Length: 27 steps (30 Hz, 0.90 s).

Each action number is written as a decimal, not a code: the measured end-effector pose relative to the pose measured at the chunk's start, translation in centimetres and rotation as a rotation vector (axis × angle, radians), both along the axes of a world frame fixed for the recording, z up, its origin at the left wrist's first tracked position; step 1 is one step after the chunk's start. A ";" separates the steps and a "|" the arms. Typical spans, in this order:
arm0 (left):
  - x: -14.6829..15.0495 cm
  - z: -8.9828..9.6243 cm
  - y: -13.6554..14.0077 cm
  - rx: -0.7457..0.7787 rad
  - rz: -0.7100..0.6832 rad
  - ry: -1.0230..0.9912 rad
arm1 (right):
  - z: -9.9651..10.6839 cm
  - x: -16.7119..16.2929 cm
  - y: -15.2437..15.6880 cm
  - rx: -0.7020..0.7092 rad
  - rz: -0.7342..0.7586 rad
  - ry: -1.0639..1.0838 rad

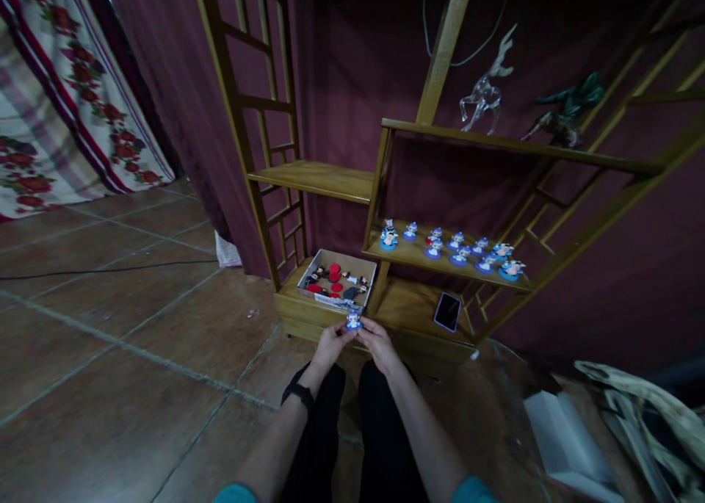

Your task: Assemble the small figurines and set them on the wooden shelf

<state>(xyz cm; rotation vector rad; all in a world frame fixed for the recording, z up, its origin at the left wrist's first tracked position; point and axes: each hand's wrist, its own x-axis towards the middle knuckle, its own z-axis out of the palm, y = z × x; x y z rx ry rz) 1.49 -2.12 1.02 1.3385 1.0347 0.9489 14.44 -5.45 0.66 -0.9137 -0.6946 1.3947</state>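
Note:
Between my two hands is a small white and purple figurine (353, 319) on a round purple base, held upright. The fingers of my left hand (332, 341) grip its left side, and those of my right hand (377, 340) grip its right side. Just beyond the figurine stands a shallow white box (337, 299) with several dark-haired figurines and red round bases in it. Up to the right, similar small figurines (434, 248) stand in two rows on a wooden shelf (380, 251); most have purple bases, some blue.
A phone (448, 312) lies on the lower shelf at right. A clear deer ornament (485, 95) and a green ornament (573, 106) stand on the top shelf. The wooden rack's left post (236, 121) rises beside the box. A white carton (570, 440) lies on the floor at right.

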 end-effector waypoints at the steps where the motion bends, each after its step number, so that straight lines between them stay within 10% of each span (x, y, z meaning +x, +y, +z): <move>1: 0.0 -0.1 0.0 -0.012 -0.010 -0.020 | 0.1 0.0 -0.1 0.006 0.002 0.001; 27: 0.1 0.3 0.0 -0.124 -0.045 -0.145 | 0.1 0.0 -0.3 0.013 -0.020 -0.055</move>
